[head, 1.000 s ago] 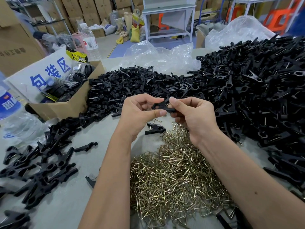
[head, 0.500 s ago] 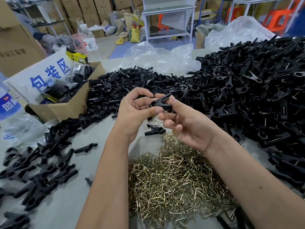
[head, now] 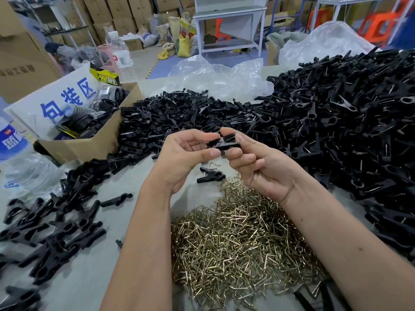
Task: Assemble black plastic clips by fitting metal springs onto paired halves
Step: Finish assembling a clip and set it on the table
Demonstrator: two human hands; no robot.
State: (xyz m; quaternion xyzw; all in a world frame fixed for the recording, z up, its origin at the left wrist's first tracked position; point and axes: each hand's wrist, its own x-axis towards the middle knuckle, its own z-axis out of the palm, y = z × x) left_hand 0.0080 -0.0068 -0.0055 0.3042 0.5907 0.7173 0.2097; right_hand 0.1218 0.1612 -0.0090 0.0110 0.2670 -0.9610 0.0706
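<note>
Saw left hand (head: 184,158) and right hand (head: 260,167) both pinching clip halves (head: 223,143) above spring pile (head: 242,239). I judged halves might slip out of line, grip being fingertip-only; spring not visible on them.

Two bare forearms enter from 6 o'clock and 4 o'clock. No sleeves, gloves, watch, rings or bands show anywhere on them. The left hand (head: 186,158) has short, plain nails; the thumbnail, at its 3 o'clock edge, is unpainted. The right hand (head: 262,167) likewise has trimmed, unpainted nails on its fingers (head: 247,158), toward 9 o'clock. A small dark mole sits on the right forearm, toward 5 o'clock from the wrist.
</note>
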